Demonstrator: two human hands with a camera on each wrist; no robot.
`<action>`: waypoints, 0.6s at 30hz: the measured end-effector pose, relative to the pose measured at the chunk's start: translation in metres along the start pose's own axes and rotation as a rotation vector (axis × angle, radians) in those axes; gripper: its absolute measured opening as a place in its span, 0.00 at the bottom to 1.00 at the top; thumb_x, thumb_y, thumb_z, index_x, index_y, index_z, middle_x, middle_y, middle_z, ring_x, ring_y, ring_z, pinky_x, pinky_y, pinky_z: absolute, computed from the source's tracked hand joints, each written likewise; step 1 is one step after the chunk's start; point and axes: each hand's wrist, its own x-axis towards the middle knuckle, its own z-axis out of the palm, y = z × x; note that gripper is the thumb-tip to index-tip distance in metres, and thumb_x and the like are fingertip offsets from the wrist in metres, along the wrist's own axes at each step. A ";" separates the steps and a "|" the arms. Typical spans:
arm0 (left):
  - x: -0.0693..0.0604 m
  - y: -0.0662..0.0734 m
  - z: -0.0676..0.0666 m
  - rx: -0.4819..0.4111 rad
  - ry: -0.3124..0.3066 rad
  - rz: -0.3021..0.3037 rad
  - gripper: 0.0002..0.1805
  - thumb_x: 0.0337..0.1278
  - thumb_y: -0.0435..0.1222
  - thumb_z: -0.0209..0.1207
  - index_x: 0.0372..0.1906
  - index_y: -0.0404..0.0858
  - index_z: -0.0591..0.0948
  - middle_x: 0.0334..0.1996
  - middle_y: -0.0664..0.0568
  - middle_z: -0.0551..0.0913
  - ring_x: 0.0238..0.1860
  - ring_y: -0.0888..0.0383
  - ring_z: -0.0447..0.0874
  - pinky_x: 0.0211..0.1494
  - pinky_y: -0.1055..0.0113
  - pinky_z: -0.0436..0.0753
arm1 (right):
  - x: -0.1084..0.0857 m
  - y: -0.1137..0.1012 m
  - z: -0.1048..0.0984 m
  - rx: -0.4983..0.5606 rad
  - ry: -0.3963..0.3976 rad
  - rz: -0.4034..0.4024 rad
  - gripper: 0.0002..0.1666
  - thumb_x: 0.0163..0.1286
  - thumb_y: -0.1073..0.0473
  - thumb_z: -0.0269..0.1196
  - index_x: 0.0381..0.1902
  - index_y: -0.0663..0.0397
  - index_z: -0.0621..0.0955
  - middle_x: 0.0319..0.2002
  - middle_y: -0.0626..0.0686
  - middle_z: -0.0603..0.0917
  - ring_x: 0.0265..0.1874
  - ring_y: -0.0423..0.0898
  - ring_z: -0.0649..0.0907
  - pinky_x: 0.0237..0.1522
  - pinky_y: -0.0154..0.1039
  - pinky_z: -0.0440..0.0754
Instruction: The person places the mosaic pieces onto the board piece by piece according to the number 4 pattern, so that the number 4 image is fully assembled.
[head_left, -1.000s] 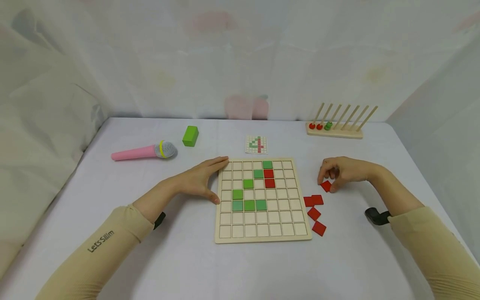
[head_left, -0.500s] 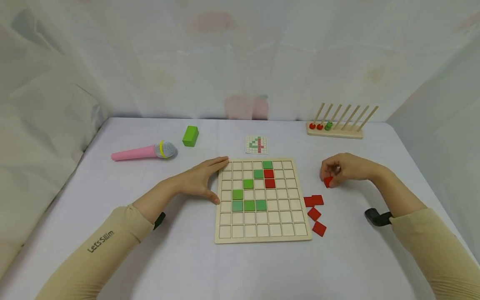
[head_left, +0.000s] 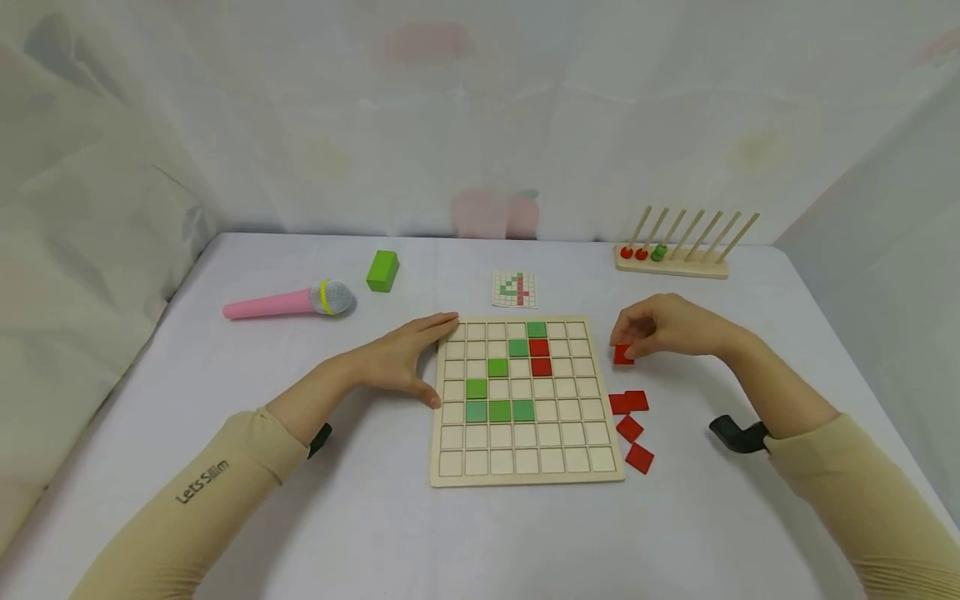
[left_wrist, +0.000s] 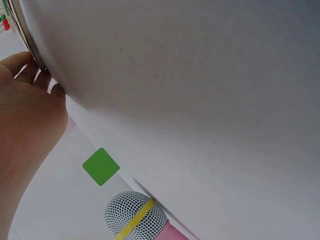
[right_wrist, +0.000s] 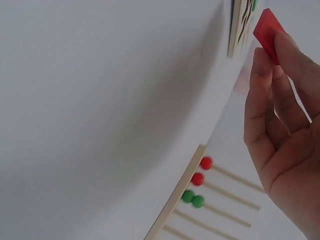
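The wooden grid board (head_left: 525, 460) lies flat on the table, with several green tiles (head_left: 499, 411) and two red tiles (head_left: 540, 367) set in its squares. Along the board's left edge, my left hand (head_left: 393, 362) rests with thumb and fingers spread, touching the rim. In the left wrist view its fingertips meet that edge. A red square tile (right_wrist: 268, 34) is pinched between thumb and fingers of my right hand (head_left: 667, 327), just off the board's upper right side. The right wrist view shows it lifted from the table. Several loose red tiles (head_left: 636, 401) lie below that hand.
A small pattern card (head_left: 514, 289) lies behind the board. At the back right stands a peg rack (head_left: 671, 264) with red and green beads. A green block (head_left: 382, 272) and a pink toy microphone (head_left: 277, 304) lie at the left.
My right hand has lifted the red tile from the table and carried it left toward the board. My left hand has stayed at the board's edge.
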 end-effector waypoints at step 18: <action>-0.002 0.000 -0.001 0.014 0.011 0.018 0.70 0.30 0.56 0.78 0.79 0.39 0.51 0.81 0.51 0.47 0.82 0.47 0.43 0.82 0.45 0.53 | 0.034 -0.055 0.024 -0.027 -0.039 -0.124 0.09 0.61 0.65 0.70 0.37 0.45 0.85 0.33 0.44 0.87 0.35 0.41 0.83 0.41 0.33 0.83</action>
